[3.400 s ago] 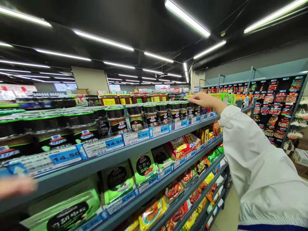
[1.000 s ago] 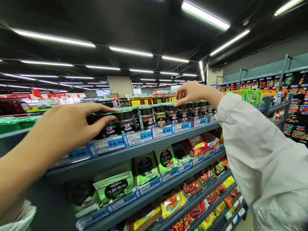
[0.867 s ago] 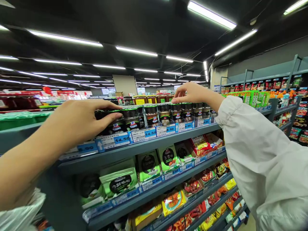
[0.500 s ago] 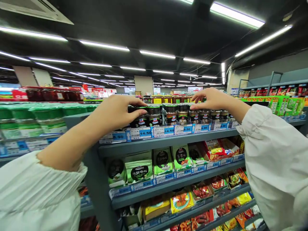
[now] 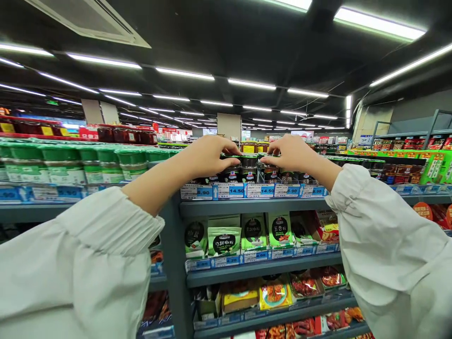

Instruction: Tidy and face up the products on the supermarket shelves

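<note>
Both my arms in white sleeves reach up to the top shelf [image 5: 261, 205] of a grocery rack. My left hand [image 5: 208, 155] curls over the lids of dark spice jars [image 5: 233, 173] at the left of the row, thumb under, fingers on top. My right hand [image 5: 289, 153] rests on jar lids [image 5: 270, 172] just to the right, fingers bent in a pinch. The two hands are a jar or two apart. Blue price tags [image 5: 231, 190] run along the shelf edge below them.
Green and black spice pouches [image 5: 224, 240] fill the shelf below, and bright snack packets [image 5: 273, 294] the lower ones. Green-lidded jars [image 5: 63, 165] stand on the neighbouring rack at left. Another aisle of red packets [image 5: 406, 165] lies at right.
The view has swung so the shelf faces me squarely. My left hand has slid right along the jar row and my right hand left, bringing them close together.
</note>
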Demonstrator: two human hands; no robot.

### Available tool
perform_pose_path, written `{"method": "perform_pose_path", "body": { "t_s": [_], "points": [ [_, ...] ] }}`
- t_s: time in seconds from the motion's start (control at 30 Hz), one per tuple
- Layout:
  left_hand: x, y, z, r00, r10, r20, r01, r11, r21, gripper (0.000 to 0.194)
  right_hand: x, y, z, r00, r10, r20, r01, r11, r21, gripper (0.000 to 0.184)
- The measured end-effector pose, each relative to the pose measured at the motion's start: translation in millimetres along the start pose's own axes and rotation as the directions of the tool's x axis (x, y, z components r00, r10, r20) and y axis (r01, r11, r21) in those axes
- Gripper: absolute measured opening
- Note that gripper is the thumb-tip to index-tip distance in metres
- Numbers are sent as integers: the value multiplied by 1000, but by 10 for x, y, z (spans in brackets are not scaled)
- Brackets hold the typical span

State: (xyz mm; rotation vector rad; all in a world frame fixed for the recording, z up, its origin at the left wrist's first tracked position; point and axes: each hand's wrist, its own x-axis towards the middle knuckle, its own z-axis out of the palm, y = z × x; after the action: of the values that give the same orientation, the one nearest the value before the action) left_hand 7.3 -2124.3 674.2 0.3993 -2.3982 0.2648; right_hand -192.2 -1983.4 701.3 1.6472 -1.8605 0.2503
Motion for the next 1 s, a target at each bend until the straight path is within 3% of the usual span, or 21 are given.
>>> {"method": "perform_pose_path", "body": {
  "t_s": [0.17, 0.33, 0.5, 0.67, 0.8, 0.87, 1.0],
  "points": [
    [28, -44, -64, 997, 35, 65, -33, 999, -32, 44, -18, 31, -8, 1000, -5, -19, 6, 999, 51, 48],
    [77, -20, -175, 981, 37, 189, -43, 999, 32, 44, 14, -165, -8, 972, -33, -234, 66, 988, 137, 44],
    [114, -68, -247, 973, 85, 214, -87, 996, -1, 43, 129, -392, 11, 996, -16, -90, 29, 989, 144, 39],
    [105, -170, -227, 959, 189, 212, -174, 981, -88, 43, 158, -428, -52, 1000, 6, 18, -9, 988, 152, 32],
    [66, -262, -264, 976, 169, 138, -174, 984, 27, 55, 148, -404, -95, 998, -3, 61, -5, 993, 120, 36],
    [45, -308, -330, 987, 107, 118, -120, 986, 113, 57, 155, -417, -93, 999, -7, 53, 2, 996, 92, 40],
    [15, -350, -434, 959, 31, 281, -70, 989, 129, 46, 213, -565, -64, 996, -13, -87, 19, 997, 72, 45]
  ]
}}
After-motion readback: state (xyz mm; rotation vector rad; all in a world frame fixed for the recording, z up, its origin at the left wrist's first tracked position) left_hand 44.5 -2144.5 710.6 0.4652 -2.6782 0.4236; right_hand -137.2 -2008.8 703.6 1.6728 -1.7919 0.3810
